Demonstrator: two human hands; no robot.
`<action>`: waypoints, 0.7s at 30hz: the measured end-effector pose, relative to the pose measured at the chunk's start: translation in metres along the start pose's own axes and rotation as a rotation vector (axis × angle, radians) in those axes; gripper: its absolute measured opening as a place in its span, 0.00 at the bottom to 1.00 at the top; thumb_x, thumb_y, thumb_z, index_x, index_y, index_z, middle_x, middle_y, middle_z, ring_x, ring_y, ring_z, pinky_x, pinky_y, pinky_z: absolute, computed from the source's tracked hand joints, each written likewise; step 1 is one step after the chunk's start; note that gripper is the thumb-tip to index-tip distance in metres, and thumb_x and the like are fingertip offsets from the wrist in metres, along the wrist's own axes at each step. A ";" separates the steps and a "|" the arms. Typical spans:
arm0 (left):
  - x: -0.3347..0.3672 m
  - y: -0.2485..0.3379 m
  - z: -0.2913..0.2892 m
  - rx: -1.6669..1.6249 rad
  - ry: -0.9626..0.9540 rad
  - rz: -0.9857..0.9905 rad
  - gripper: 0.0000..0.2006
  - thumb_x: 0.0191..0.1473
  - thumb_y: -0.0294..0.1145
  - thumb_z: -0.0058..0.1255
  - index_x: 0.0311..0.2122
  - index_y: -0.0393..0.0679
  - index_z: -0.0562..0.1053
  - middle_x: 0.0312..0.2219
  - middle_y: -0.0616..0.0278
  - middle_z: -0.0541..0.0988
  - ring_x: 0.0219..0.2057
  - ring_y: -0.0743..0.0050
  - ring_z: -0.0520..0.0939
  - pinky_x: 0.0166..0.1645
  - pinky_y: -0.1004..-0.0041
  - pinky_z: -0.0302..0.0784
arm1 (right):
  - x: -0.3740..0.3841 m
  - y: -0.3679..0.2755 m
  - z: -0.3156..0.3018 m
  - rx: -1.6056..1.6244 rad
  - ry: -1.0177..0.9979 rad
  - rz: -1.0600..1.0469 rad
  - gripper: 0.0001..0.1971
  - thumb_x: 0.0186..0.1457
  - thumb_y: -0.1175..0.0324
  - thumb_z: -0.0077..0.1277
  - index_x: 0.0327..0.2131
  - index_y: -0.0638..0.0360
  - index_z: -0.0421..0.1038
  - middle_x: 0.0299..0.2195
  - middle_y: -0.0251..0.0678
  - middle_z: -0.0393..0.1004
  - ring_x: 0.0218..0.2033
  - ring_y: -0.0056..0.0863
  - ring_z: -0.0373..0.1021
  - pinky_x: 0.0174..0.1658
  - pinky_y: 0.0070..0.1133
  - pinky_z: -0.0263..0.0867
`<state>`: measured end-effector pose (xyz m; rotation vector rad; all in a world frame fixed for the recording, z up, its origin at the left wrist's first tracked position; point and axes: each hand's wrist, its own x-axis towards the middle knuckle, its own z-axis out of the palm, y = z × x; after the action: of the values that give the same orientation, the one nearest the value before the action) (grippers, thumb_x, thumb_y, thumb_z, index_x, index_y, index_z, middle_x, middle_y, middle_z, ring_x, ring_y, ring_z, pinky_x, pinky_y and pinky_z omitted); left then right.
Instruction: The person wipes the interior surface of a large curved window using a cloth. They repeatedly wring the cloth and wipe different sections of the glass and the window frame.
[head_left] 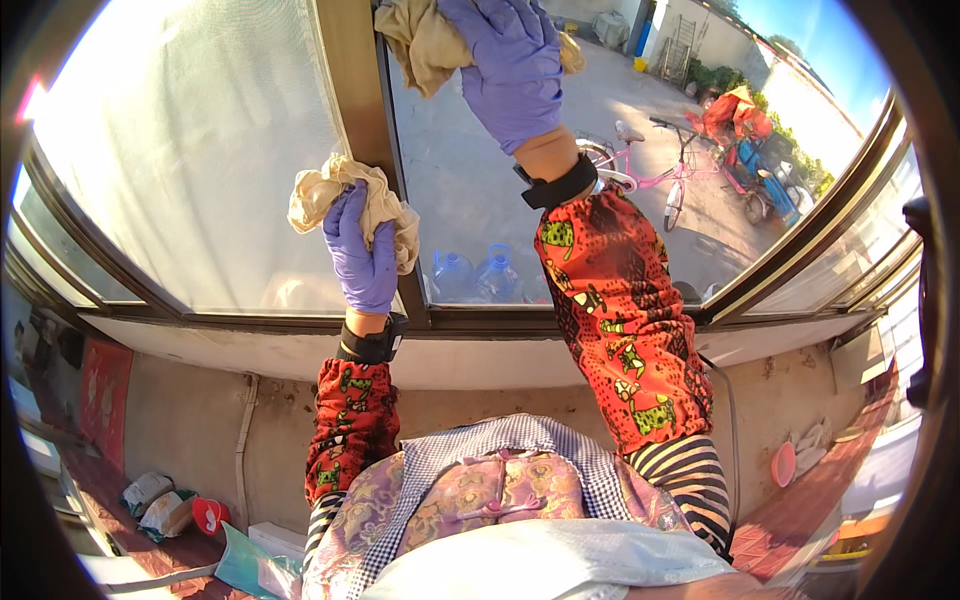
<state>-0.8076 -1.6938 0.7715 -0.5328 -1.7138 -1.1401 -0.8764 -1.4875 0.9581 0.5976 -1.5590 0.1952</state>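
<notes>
Purple gloves cover both of my hands. My left hand [360, 248] is closed around a crumpled beige cloth [330, 195], held in front of the window frame's upright [362, 100] at the edge of the bright left pane [190, 150]. Higher up and to the right, my right hand [515, 75] presses another beige cloth [425, 45] against the clear right pane [470, 170], next to the same upright. Part of that second cloth is hidden under the palm. Red patterned sleeve covers and black wristbands are on both arms.
Below the panes runs the dark bottom rail [490, 321] with a pale wall under it. Beyond the glass are large clear bottles [496, 275], a pink bicycle [650, 175] and a blue cart [770, 190]. Bags [165, 510] and a red container [210, 515] sit at lower left.
</notes>
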 end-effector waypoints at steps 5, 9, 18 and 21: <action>-0.002 -0.003 0.001 -0.033 -0.005 -0.038 0.25 0.55 0.22 0.53 0.60 0.38 0.67 0.56 0.54 0.68 0.56 0.56 0.68 0.64 0.63 0.60 | -0.053 -0.033 0.024 0.020 -0.039 0.048 0.23 0.48 0.70 0.52 0.51 0.51 0.72 0.52 0.36 0.70 0.56 0.38 0.65 0.60 0.38 0.58; -0.002 -0.003 0.000 -0.035 0.008 -0.028 0.24 0.56 0.21 0.53 0.59 0.39 0.67 0.56 0.55 0.68 0.58 0.58 0.67 0.65 0.63 0.60 | -0.177 -0.085 0.021 0.100 -0.237 0.127 0.19 0.49 0.67 0.52 0.47 0.44 0.76 0.50 0.29 0.72 0.56 0.34 0.65 0.62 0.39 0.57; -0.001 -0.001 0.001 0.080 0.036 -0.013 0.24 0.55 0.21 0.53 0.59 0.38 0.67 0.56 0.53 0.68 0.58 0.55 0.68 0.64 0.61 0.61 | -0.244 -0.048 -0.026 0.037 -0.427 -0.032 0.22 0.48 0.65 0.52 0.49 0.37 0.75 0.48 0.26 0.72 0.55 0.29 0.66 0.63 0.34 0.58; 0.000 -0.001 0.001 0.104 0.032 0.005 0.25 0.54 0.20 0.53 0.59 0.37 0.67 0.55 0.52 0.68 0.57 0.55 0.68 0.63 0.61 0.62 | -0.229 0.014 -0.070 -0.139 -0.306 0.123 0.24 0.49 0.67 0.52 0.52 0.38 0.74 0.48 0.30 0.72 0.54 0.31 0.66 0.62 0.34 0.59</action>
<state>-0.8087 -1.6933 0.7708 -0.4526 -1.7327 -1.0442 -0.8283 -1.3851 0.7465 0.4364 -1.8909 0.0884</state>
